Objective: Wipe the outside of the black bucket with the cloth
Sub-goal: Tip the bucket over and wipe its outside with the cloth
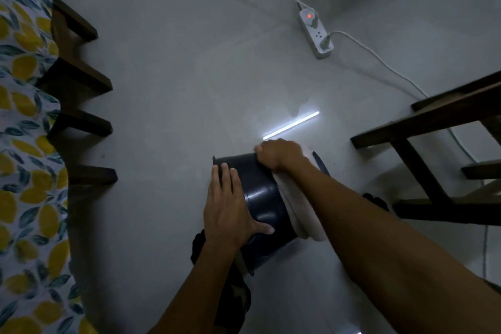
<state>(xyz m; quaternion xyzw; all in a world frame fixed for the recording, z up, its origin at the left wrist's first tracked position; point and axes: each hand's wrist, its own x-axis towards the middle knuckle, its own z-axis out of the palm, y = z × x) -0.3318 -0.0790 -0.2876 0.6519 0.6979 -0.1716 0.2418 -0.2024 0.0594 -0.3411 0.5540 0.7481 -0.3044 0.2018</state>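
Observation:
The black bucket [264,199] lies tilted on its side on the pale floor, bottom end pointing away from me. My left hand [230,209] presses flat on the bucket's left side, fingers spread, thumb across the wall. My right hand [279,156] grips a white cloth [301,211] against the far upper edge of the bucket. The cloth hangs down along the bucket's right side under my forearm. The bucket's rim near me is partly hidden by my left wrist.
Dark wooden chair legs [81,122] and a lemon-print tablecloth [24,144] line the left. A wooden chair frame [423,127] stands at the right. A white power strip [315,34] with cables lies on the floor beyond. A light reflection [291,125] shines just past the bucket.

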